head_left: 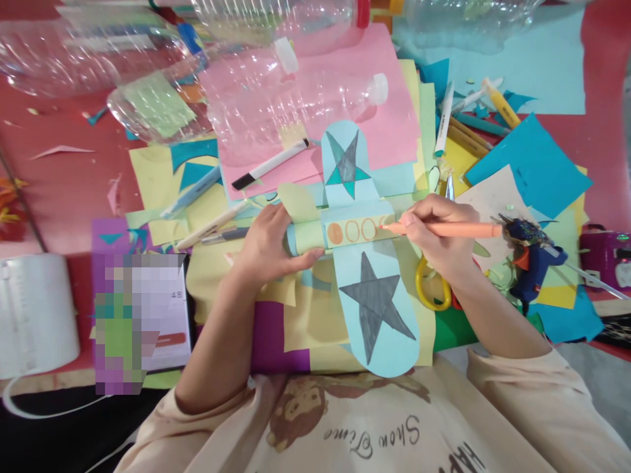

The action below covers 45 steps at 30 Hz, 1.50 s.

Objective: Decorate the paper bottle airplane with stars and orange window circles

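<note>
A paper-covered tube (308, 238) lies across light blue paper wings; the upper wing (348, 164) bears a small star, part grey and part teal, and the lower wing (374, 309) a large grey star. My left hand (269, 246) grips the tube's left end, thumb along its near side. Between the fingers of my right hand (438, 233) is an orange marker (453, 229), its tip at a row of orange circles (352, 230) on the tube. The leftmost circle is filled in; those beside it are outlines. Fingers partly cover the rightmost end of the row.
Clear plastic bottles (315, 92) lie across the back. A black-and-white marker (271, 164) rests on pink paper (355, 59). Yellow-handled scissors (432, 289) and a blue glue gun (535, 256) are at right, a tablet (167, 315) at left. Paper scraps and markers surround them.
</note>
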Tool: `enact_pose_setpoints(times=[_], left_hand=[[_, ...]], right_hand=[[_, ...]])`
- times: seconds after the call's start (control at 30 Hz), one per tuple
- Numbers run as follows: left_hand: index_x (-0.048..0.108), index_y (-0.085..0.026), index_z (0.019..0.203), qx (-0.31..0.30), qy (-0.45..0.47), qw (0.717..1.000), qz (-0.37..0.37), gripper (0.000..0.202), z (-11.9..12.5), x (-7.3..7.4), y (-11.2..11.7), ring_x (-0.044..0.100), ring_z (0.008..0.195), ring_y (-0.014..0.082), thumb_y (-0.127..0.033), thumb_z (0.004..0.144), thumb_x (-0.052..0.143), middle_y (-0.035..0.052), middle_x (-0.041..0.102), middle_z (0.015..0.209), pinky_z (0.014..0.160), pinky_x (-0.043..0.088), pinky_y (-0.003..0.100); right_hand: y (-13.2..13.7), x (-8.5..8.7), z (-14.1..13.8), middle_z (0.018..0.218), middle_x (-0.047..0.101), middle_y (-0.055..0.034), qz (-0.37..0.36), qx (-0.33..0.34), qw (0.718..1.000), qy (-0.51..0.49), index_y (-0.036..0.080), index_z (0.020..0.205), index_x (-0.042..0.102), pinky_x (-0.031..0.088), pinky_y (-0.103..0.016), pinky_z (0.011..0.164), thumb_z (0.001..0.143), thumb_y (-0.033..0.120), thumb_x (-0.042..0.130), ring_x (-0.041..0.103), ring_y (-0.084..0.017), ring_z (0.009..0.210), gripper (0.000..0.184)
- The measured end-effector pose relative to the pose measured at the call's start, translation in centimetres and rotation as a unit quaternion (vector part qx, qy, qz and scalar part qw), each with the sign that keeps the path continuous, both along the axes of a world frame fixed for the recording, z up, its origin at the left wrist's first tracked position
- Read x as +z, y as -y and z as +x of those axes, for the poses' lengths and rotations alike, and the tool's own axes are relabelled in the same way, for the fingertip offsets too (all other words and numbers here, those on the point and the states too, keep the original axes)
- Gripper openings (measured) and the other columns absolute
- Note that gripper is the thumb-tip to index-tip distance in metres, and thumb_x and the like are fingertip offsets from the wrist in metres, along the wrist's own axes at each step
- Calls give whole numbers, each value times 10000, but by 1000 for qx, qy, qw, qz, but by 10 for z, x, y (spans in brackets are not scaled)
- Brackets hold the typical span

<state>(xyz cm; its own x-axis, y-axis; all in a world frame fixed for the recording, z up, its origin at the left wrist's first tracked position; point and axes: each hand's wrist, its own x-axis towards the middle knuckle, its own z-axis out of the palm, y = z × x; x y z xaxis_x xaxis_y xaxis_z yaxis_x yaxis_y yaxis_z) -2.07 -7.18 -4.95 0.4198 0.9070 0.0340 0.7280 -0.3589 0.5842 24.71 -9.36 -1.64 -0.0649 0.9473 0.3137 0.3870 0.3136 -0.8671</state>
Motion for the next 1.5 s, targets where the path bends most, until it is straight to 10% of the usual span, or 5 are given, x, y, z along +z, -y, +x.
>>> enact_pose_setpoints(times=[1.5], left_hand=[[561, -173, 1101, 7, 7, 1000, -12, 592, 0, 0, 0, 606, 1014, 299, -621, 714, 564, 107, 652, 1067, 886, 515, 441]], right_hand=[[-5, 1, 0, 497, 380, 49, 2, -43, 999, -25, 231, 583, 401, 417, -293, 481, 886, 336, 583, 444, -102, 465, 369]])
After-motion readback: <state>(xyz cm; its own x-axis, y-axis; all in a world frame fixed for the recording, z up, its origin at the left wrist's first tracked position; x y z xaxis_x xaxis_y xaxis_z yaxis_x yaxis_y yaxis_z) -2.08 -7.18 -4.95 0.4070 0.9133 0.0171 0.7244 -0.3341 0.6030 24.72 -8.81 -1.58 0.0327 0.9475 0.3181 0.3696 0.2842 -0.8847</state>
